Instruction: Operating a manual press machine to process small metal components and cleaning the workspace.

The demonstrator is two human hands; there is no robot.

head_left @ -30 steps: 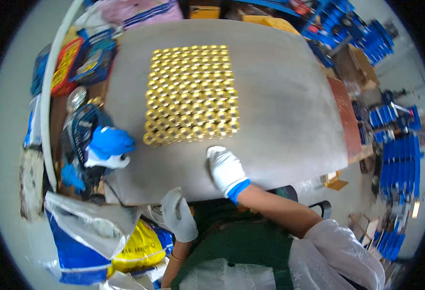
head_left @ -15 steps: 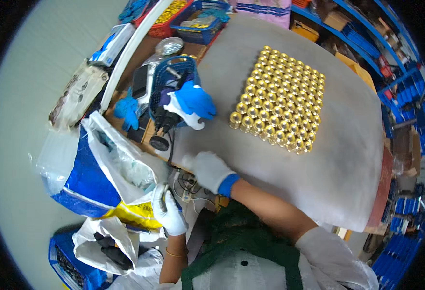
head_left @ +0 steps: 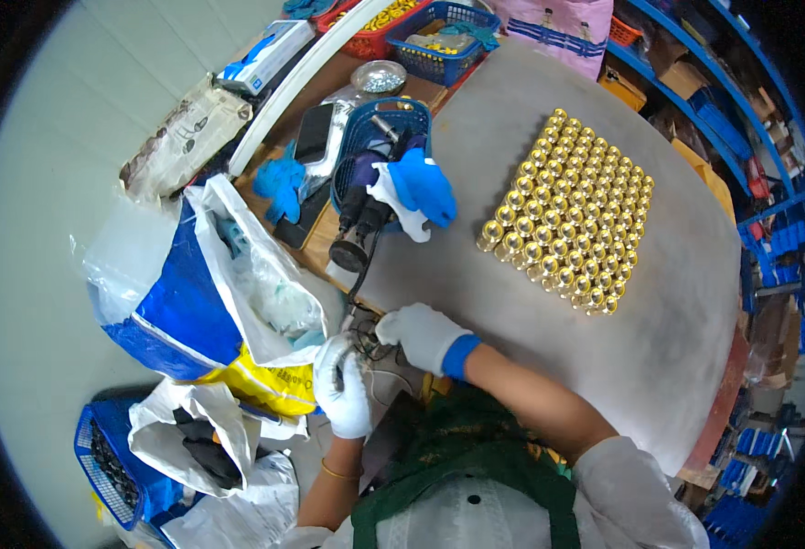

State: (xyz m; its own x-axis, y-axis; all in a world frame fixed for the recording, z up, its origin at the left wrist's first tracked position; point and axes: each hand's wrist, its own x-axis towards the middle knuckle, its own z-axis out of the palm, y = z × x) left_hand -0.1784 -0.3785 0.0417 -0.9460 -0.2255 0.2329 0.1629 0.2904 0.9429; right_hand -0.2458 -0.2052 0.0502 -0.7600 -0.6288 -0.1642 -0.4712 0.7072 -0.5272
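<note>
My left hand point(head_left: 340, 388), in a white glove with dark marks at the fingers, is closed beside the open white sack point(head_left: 224, 220). What it holds, if anything, I cannot make out. My right hand point(head_left: 423, 338), in a white glove with a blue cuff, is at the table's near left edge with its fingers bent together toward the left hand. Anything in its fingertips is too small to name. Between and behind both hands hang dark cables point(head_left: 366, 342). Farther right, a block of gold-coloured metal cylindrical parts point(head_left: 576, 210) stands in rows on the grey table point(head_left: 476, 101).
A blue basket point(head_left: 357, 128) holds black-handled tools point(head_left: 352, 229) and a blue-and-white glove point(head_left: 425, 188). Behind it are a bowl of small parts point(head_left: 378, 77) and a blue crate point(head_left: 457, 57). A white bag point(head_left: 160, 421) and a blue crate point(head_left: 91, 476) stand at lower left. Shelves line the right.
The view has shifted, so the table and parts appear farther right. My right hand has come down off the table edge toward my left hand, which has risen slightly.
</note>
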